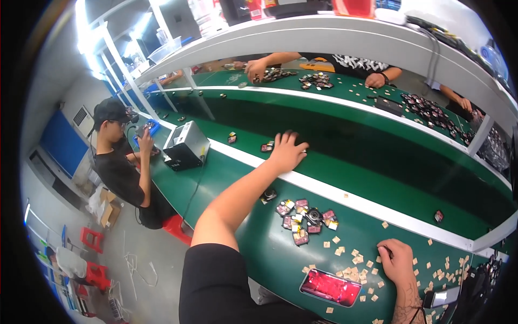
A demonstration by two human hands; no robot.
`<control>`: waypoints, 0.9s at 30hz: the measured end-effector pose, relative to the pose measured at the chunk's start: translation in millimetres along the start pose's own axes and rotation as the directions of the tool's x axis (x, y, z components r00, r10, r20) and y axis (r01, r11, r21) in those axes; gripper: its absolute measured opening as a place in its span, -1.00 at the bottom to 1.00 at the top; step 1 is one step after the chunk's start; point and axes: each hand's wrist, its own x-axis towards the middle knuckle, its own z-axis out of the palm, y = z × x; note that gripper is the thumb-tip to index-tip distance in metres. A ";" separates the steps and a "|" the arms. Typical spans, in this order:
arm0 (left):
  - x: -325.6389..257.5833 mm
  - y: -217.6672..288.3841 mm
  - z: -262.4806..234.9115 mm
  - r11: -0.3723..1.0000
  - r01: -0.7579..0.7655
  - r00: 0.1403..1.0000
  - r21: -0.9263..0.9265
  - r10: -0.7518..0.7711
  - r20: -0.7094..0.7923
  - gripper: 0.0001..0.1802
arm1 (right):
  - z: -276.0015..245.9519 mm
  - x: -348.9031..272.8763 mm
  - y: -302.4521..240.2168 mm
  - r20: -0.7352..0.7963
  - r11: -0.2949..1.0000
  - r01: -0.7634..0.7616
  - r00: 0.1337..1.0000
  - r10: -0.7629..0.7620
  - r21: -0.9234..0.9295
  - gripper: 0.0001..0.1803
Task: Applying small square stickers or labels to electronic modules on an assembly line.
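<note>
My left hand reaches over the white rail onto the green belt, its fingers spread. Close to its fingertips lies a small dark module with a pink-and-yellow face; whatever is under the palm is hidden. My right hand rests on the green bench with its fingers curled in, and I cannot see what they hold, if anything. Small beige square pieces lie scattered around it. Between my arms sits a cluster of similar modules, and nearer to me lies a phone with a red screen.
A white rail divides bench from belt. Another module lies farther right on the belt. At left, a co-worker sits by a metal box. A grey shelf spans overhead; other people's hands work beyond the belt.
</note>
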 end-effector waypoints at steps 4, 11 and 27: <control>-4.2 -24.6 2.1 0.917 0.352 0.921 -0.189 -0.302 0.247 -0.56 | 1.6 -2.5 8.8 -0.039 1.000 0.003 0.999 -0.004 -0.031 -0.98; -8.8 -34.3 -7.4 0.894 0.420 0.896 -0.159 -0.380 0.231 -0.54 | 6.2 3.4 11.3 -0.068 1.000 0.003 0.998 -0.005 -0.024 -0.99; -18.1 -15.9 -108.4 0.839 0.381 0.922 -0.388 -0.312 0.230 -0.63 | 0.3 -4.5 13.5 -0.045 0.999 -0.022 0.999 0.024 0.042 -0.96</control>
